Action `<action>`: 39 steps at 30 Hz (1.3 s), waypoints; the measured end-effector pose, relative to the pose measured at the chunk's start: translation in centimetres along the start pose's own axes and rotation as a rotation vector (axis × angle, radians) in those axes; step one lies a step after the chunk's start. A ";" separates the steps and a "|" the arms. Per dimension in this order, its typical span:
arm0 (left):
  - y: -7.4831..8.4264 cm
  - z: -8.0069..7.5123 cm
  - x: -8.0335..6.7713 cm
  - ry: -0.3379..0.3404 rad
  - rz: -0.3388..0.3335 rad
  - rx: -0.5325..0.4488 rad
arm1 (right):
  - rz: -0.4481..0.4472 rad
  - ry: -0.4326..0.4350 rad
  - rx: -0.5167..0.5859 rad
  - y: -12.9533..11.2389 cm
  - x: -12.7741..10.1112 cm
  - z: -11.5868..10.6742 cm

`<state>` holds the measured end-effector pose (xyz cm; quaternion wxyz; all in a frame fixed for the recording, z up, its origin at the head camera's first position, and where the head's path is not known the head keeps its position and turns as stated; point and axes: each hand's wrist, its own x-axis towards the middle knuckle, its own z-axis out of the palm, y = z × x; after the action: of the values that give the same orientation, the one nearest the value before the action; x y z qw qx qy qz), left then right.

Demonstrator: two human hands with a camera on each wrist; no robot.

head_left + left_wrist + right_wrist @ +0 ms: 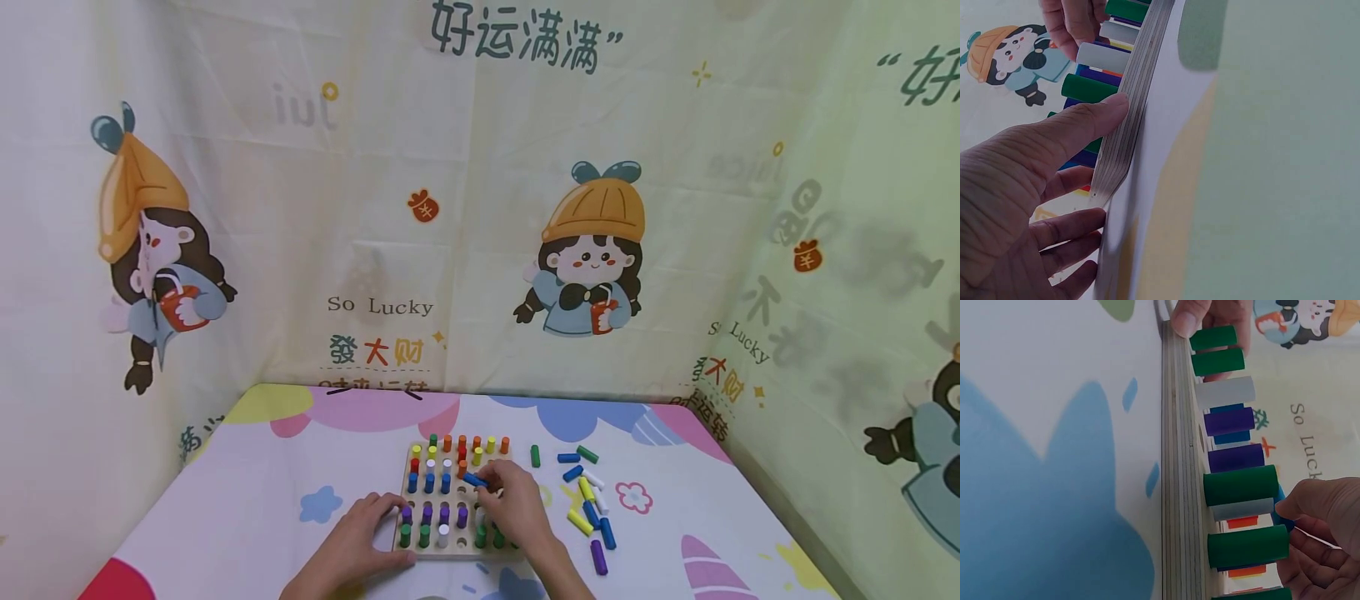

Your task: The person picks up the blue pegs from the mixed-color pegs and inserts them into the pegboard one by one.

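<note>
Right hand pinches a blue peg over the pegboard; left hand grips the board's near left corner.
Both wrist views reveal its layered edge, the left thumb against it; only the head view shows loose pegs lying to the right.

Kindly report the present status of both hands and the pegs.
Left hand grips board; right hand pinches blue peg above it; loose pegs lie beside board.

This looks like a makeshift booth, with cartoon-printed cloth hung around a brightly patterned tabletop.
</note>
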<state>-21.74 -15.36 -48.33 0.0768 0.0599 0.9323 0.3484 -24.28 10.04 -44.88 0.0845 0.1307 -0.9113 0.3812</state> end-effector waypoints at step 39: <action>-0.2 -0.1 0.2 -0.004 0.006 0.008 | 0.052 -0.047 -0.017 -0.3 1.3 1.5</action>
<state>-21.99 -15.51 -48.39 0.0772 0.0636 0.9333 0.3449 -25.50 8.57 -45.41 0.0545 0.1150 -0.9194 0.3723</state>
